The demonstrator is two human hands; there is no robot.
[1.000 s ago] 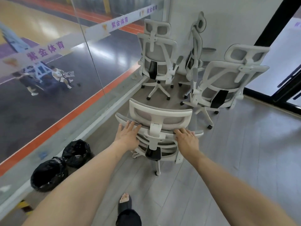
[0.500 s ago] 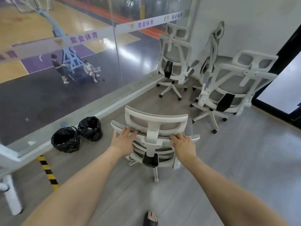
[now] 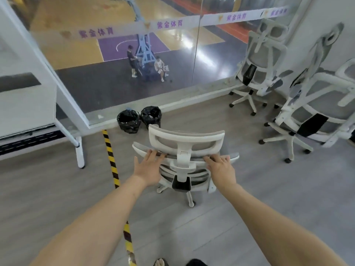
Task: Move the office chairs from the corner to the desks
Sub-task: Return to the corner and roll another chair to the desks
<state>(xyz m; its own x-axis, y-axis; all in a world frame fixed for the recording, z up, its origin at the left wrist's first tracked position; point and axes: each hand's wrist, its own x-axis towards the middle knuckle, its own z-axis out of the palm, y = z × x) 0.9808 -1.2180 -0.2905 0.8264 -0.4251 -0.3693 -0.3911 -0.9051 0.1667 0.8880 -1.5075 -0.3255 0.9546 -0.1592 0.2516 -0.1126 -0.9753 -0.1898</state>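
Note:
A white office chair with grey mesh stands right in front of me, its back toward me. My left hand rests on the left side of the backrest's top edge, fingers curled over it. My right hand grips the same edge on the right. Two more white chairs remain in the corner: one by the glass wall, another at the right edge. A third chair behind them is partly hidden.
Two black bin bags sit by the glass wall, just beyond the chair. A yellow-and-black floor strip runs down the left of the chair. A white desk leg and a panel stand at the left. Grey floor lies open to the right.
The view has swung left and the held chair has rolled away from the corner. The corner chairs have slid to the right edge; the bin bags, floor strip and desk leg came into view.

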